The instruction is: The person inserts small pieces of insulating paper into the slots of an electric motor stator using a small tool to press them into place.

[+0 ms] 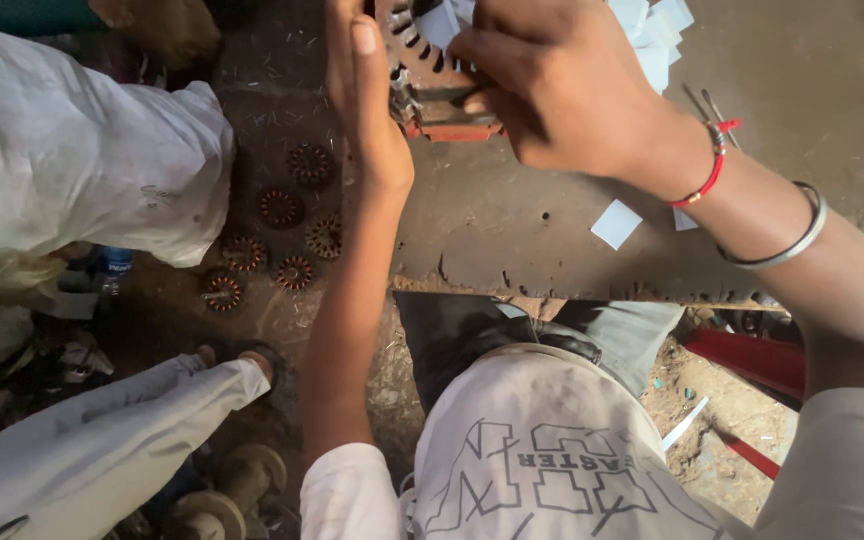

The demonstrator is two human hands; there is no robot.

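1. At the top of the head view, both hands meet on a slotted metal motor core (432, 85) with a red-painted base, which sits on the far part of a worn grey workbench (512, 230).
2. Flat against the core's left side lies the left hand (367, 100), fingers straight and together, open, bracing rather than gripping.
3. Over the core's right side the right hand (552, 85) is curled, its fingertips pinched at a slot; whether they hold one of the white paper slips (442, 22) there cannot be told.
4. That wrist wears a red thread band (712, 165) and, further up the forearm, a metal bangle (797, 240).
5. More white paper pieces (652, 40) lie beyond the hand, and one white square (616, 224) lies on the bench nearer the person.
6. Left of the bench, on the dark floor, sit several small round copper-wound rotors (280, 207).
7. Another person's pale sleeve (102, 450) reaches in at lower left.
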